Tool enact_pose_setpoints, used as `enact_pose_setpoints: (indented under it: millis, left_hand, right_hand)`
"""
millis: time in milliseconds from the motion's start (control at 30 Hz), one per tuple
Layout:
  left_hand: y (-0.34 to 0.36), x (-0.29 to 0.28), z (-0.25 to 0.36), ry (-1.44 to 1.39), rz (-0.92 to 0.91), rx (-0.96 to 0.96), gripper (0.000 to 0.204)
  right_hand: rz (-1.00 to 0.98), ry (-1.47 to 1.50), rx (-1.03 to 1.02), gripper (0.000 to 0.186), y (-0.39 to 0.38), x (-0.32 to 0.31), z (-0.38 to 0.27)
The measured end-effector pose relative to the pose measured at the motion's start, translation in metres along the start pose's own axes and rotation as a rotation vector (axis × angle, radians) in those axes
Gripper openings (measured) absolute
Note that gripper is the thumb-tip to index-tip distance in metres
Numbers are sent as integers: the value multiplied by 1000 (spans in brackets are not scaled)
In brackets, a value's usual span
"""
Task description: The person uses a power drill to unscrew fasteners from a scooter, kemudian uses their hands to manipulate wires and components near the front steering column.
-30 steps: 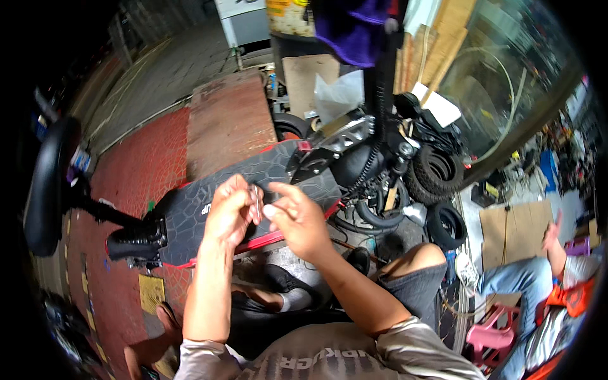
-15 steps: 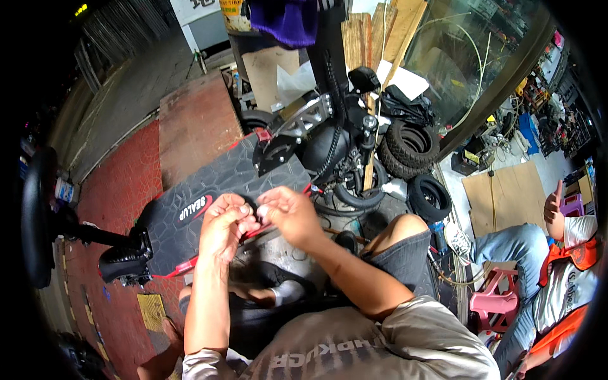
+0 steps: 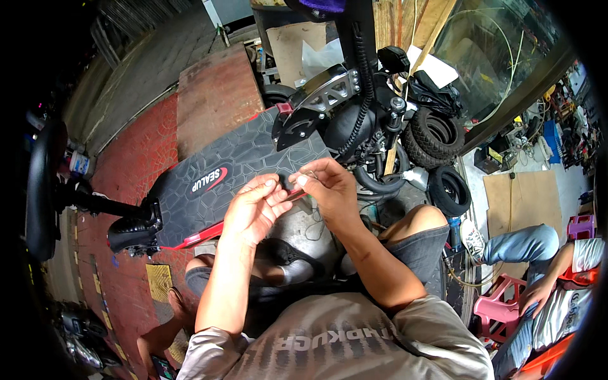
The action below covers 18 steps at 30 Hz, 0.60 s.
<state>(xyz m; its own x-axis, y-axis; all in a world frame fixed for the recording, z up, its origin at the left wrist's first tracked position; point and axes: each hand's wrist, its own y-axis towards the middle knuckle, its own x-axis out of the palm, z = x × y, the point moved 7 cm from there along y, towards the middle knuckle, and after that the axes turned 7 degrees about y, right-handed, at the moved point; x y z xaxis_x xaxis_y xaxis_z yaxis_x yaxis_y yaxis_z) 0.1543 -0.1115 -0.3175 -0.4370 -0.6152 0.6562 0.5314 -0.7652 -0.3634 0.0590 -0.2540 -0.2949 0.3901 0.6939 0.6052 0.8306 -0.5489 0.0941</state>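
Observation:
My left hand [image 3: 253,209] and my right hand [image 3: 323,187] are raised close together over the near edge of a black scooter deck [image 3: 253,152] with red trim. The right thumb and forefinger pinch a small, thin metal piece [image 3: 309,175]. The left fingers are curled, thumb against forefinger, and whatever they hold is too small to make out. A black seat on a post [image 3: 44,190] is at the deck's left. The black front assembly [image 3: 348,126] with a coiled cable rises at its far right.
Tires [image 3: 434,136], a loose tire [image 3: 449,190] and wood boards [image 3: 430,25] lie at right. A seated person's jeans leg [image 3: 522,240], a pink stool [image 3: 497,307] and cardboard [image 3: 519,199] are farther right. A worn board [image 3: 215,88] lies beyond the deck. Another person's leg [image 3: 158,335] shows lower left.
My hands have moved up and right, slightly apart, with the small piece now visible in the right fingertips. The seated person's hand has dropped toward the lap. The view has shifted.

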Motion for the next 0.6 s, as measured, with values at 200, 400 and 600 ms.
enact_pose_setpoints:
  millis: [200,400,600]
  left_hand:
    - [-4,13,-9,-92,-8,-31,14]
    - [-4,15,-13,-36,-14,-15,23]
    - [-6,19,-10,79,52,96,16]
  right_hand:
    - [2,112,15,14,0,0,13]
    - [23,93,29,11,-2,-2,11]
    - [69,-1,-49,6,-6,-2,8]
